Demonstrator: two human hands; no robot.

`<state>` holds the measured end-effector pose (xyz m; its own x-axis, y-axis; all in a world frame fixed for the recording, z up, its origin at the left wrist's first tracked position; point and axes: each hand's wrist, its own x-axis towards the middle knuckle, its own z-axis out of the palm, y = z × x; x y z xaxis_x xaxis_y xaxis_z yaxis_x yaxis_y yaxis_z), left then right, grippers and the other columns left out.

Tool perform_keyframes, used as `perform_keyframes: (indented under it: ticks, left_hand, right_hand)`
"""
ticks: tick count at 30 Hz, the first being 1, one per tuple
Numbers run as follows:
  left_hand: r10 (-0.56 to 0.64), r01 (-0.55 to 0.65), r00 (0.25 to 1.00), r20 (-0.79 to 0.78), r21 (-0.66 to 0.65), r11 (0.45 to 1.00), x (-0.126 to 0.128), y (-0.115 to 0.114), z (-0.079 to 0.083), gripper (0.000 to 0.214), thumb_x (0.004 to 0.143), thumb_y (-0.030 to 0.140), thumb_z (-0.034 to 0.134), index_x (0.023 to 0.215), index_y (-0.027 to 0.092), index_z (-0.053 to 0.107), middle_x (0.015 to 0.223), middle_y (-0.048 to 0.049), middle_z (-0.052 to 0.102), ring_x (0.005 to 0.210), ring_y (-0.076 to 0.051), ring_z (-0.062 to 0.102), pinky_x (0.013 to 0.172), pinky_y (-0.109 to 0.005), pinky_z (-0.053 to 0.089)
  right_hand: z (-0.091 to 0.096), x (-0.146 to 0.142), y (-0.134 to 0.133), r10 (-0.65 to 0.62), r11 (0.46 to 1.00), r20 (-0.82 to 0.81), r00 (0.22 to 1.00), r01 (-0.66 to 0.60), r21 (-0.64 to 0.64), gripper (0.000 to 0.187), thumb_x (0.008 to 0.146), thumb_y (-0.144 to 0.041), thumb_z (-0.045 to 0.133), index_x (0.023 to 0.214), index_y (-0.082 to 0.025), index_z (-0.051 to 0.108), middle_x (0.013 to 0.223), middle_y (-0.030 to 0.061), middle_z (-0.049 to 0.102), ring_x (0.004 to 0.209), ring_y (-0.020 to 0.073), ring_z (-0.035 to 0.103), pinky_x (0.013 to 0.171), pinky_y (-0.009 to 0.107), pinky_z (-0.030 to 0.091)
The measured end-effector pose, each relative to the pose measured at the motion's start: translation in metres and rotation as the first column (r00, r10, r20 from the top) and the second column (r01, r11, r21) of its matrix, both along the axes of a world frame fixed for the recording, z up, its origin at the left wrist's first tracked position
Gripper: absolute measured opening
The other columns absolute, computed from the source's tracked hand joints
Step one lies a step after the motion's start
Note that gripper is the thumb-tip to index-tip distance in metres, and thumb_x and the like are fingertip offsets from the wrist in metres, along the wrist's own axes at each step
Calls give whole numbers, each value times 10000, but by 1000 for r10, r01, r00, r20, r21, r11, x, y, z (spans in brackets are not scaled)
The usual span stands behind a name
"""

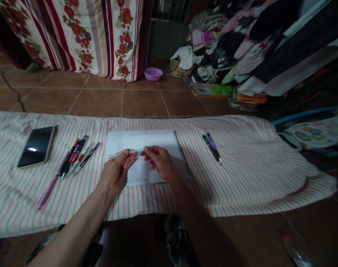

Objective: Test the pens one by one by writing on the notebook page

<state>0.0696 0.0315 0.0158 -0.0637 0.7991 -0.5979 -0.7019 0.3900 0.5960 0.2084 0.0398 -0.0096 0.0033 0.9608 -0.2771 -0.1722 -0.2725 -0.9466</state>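
Note:
A light green and blue pen (112, 155) lies sideways between my two hands, just above an open spiral notebook (158, 174). My left hand (119, 167) is closed around the pen's middle. At its right end, my right hand (158, 157) pinches the pen between thumb and fingers. White pages fill the notebook, with a printed table at the upper left and the coil along the right edge. Two pens, one black (210, 146) and one purple (212, 141), rest to the right of the notebook. Several more pens (76, 154) lie in a fanned group to its left.
A striped cloth (249, 167) covers the low surface. A smartphone (37, 146) lies at the far left. Beyond, on the tiled floor, are a purple basin (153, 74), a cardboard box (178, 68) and piled clothes (210, 37). A floral curtain (96, 37) hangs behind.

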Motion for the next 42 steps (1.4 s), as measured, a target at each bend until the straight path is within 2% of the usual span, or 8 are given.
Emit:
perform_keyframes:
  ticks: [3, 9, 12, 17, 25, 42]
  left_hand:
    - [3, -2, 1000, -30, 23, 1000, 1, -1, 0, 168, 806, -18, 484, 722, 43, 616, 675, -88, 671, 631, -138, 678, 621, -173, 570]
    - [-10, 10, 999, -34, 11, 1000, 1, -2, -1, 170, 807, -17, 481, 725, 45, 616, 678, -94, 673, 632, -136, 676, 610, -162, 565]
    - [-15, 15, 1000, -22, -1, 1000, 0, -1, -2, 166, 812, -13, 477, 734, 42, 612, 682, -101, 674, 627, -137, 677, 599, -157, 564]
    - [-13, 13, 1000, -13, -8, 1000, -2, 1, -3, 150, 820, -4, 474, 753, 36, 603, 684, -108, 674, 632, -143, 680, 595, -156, 564]
    - [2, -2, 1000, -26, 22, 1000, -1, 1, -4, 144, 811, -13, 482, 751, 24, 607, 689, -110, 674, 624, -150, 682, 594, -165, 569]
    - [17, -15, 999, -38, 32, 999, -3, 2, -7, 161, 802, -17, 492, 714, 36, 617, 668, -100, 670, 622, -147, 680, 625, -186, 573]
  right_hand:
    - [-2, 0, 1, -36, 999, 5, 999, 36, -1, 261, 631, -415, 694, 636, -161, 634, 664, 33, 649, 538, 83, 489, 376, 171, 290]
    - [-4, 2, 2, -37, 999, -59, 998, 39, 20, 194, 615, -354, 707, 659, -169, 670, 667, 22, 658, 506, 68, 443, 392, 183, 298]
    - [-4, 3, 2, -38, 999, -101, 994, 38, -2, 192, 594, -325, 723, 708, -174, 692, 690, 15, 661, 529, 65, 471, 403, 175, 297]
    - [-2, 4, 3, -15, 1000, -162, 987, 12, -22, 250, 560, -294, 735, 782, -185, 703, 598, -21, 609, 532, 70, 511, 394, 166, 273]
    - [4, 2, 2, -53, 996, -152, 987, 41, -81, 219, 574, -266, 726, 777, -190, 696, 679, -10, 653, 635, 97, 609, 441, 161, 357]
    - [0, 4, 4, -69, 996, -115, 991, 62, -68, 194, 612, -262, 715, 786, -181, 683, 692, 0, 671, 635, 93, 613, 463, 163, 391]
